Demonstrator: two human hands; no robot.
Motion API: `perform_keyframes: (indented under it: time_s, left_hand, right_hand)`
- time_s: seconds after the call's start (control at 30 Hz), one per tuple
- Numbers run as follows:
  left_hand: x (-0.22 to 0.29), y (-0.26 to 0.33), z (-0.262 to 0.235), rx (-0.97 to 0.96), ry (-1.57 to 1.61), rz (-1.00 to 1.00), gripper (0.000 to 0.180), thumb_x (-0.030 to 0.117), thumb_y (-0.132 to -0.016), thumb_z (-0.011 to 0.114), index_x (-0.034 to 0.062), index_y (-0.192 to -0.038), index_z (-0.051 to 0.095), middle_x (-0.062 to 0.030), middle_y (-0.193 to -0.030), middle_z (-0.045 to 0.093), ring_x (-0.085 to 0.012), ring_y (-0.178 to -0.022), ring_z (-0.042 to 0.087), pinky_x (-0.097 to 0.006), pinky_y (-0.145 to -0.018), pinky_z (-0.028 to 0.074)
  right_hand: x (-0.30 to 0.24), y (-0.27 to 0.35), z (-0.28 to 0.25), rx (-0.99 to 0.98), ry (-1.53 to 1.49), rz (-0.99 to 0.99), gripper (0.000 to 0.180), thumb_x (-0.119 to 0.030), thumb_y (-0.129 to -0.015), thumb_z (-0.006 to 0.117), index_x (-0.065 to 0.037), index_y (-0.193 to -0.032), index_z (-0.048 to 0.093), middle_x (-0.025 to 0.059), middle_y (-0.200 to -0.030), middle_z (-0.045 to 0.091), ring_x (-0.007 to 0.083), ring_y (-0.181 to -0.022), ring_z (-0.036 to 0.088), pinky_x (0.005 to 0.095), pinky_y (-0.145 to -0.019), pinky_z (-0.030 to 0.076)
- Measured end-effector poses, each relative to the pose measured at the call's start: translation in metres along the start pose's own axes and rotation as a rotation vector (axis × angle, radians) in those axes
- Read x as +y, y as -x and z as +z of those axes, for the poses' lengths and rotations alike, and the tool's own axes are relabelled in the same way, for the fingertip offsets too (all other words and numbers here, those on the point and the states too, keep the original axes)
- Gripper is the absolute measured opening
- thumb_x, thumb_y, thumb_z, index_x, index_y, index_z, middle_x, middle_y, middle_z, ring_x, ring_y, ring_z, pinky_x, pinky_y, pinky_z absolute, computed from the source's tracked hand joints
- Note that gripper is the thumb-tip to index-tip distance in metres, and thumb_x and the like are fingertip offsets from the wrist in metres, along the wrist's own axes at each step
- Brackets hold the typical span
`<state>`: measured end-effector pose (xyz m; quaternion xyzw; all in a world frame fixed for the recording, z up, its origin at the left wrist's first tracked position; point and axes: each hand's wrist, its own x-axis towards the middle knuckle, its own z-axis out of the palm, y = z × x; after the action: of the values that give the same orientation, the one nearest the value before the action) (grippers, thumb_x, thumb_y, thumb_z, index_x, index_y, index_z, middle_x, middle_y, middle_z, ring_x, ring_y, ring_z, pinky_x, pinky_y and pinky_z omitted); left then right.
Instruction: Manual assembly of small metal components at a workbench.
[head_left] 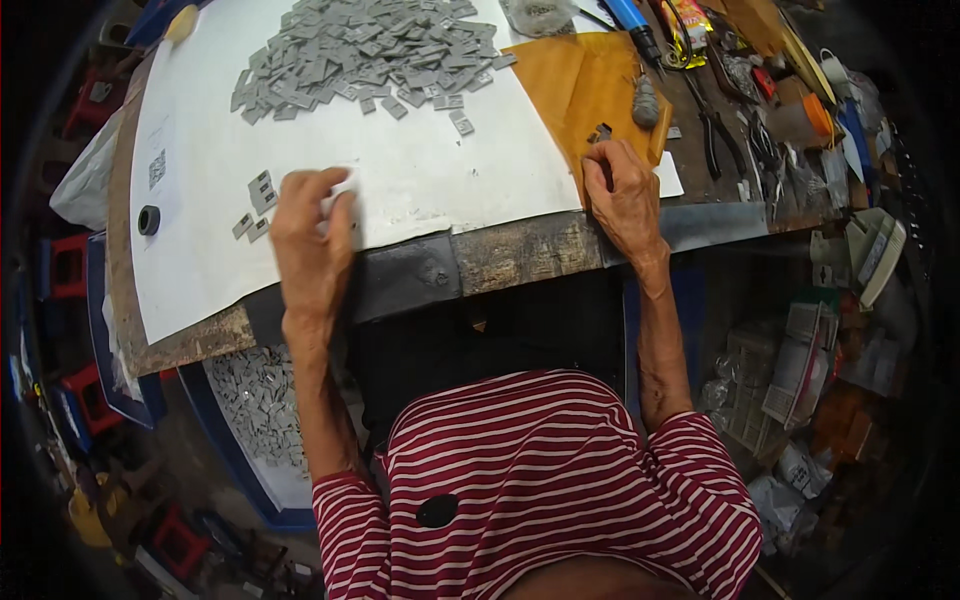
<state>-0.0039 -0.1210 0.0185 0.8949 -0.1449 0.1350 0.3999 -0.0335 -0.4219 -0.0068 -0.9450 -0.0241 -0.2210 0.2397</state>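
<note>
My left hand (312,225) hovers over the white sheet (440,180) near the table's front edge. Its fingers are curled, with thumb and forefinger apart and nothing visible between them. Beside it lie a few small flat grey pieces (262,192) with dark square openings. My right hand (626,195) is at the near corner of a brown paper sheet (560,85), thumb and fingers drawn together. Whatever they may hold is hidden. Just beyond those fingertips sit small dark bits (600,132). A large heap of grey pieces (370,50) covers the far part of the white sheet.
Pliers (720,140), a blue-handled tool (632,20) and a grey wrapped lump (645,103) lie at the right. A black ring (148,220) sits at the left. Below the table, a blue bin (235,440) holds more grey pieces; plastic baskets (800,360) stand lower right.
</note>
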Motion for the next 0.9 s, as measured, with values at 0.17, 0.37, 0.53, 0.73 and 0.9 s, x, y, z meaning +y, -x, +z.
perform_keyframes:
  time_s: [0.17,0.37,0.53,0.73,0.9]
  left_hand:
    - [0.028,-0.026,0.028,-0.112,0.155,0.084,0.014,-0.002,-0.074,0.057,-0.0011,-0.088,0.06,-0.0152,-0.084,0.054,-0.0294,-0.074,0.056,-0.034,-0.063,0.046]
    - [0.024,-0.056,0.068,-0.196,0.087,0.191,0.019,-0.004,-0.075,0.055,0.0002,-0.092,0.061,-0.0134,-0.087,0.055,-0.0226,-0.071,0.055,-0.032,-0.063,0.045]
    - [0.023,-0.065,0.082,-0.292,-0.057,0.275,0.029,-0.012,-0.071,0.048,0.0029,-0.094,0.06,-0.0146,-0.09,0.053,-0.029,-0.081,0.054,-0.035,-0.073,0.046]
    - [0.014,-0.064,0.082,-0.301,-0.062,0.289,0.029,-0.014,-0.069,0.048,0.0033,-0.091,0.059,-0.0138,-0.092,0.054,-0.0302,-0.085,0.055,-0.035,-0.074,0.046]
    - [0.018,-0.062,0.077,-0.275,0.024,0.274,0.015,-0.008,-0.069,0.055,0.001,-0.081,0.056,-0.0155,-0.081,0.052,-0.0333,-0.078,0.053,-0.039,-0.068,0.045]
  right_hand:
    - [-0.006,-0.002,0.001,-0.044,-0.053,0.037,0.008,-0.002,-0.076,0.056,0.001,-0.082,0.051,0.0174,-0.079,0.055,0.0372,-0.072,0.055,0.0434,-0.061,0.044]
    - [-0.005,0.0,-0.003,-0.037,-0.058,0.038,0.007,-0.003,-0.079,0.054,0.002,-0.082,0.051,0.0178,-0.079,0.056,0.0371,-0.071,0.056,0.0417,-0.061,0.044]
    - [-0.005,0.0,-0.003,-0.03,0.0,-0.01,0.006,-0.003,-0.08,0.052,0.002,-0.082,0.049,0.0186,-0.077,0.056,0.0376,-0.072,0.056,0.0415,-0.061,0.044]
    - [0.0,-0.001,-0.001,-0.019,-0.048,0.02,0.006,-0.005,-0.081,0.051,0.001,-0.082,0.05,0.0181,-0.074,0.055,0.0363,-0.07,0.057,0.0411,-0.061,0.044]
    - [0.004,-0.001,-0.006,-0.051,-0.147,0.162,0.007,-0.004,-0.078,0.052,0.002,-0.078,0.048,0.0185,-0.068,0.053,0.0341,-0.063,0.055,0.0406,-0.059,0.044]
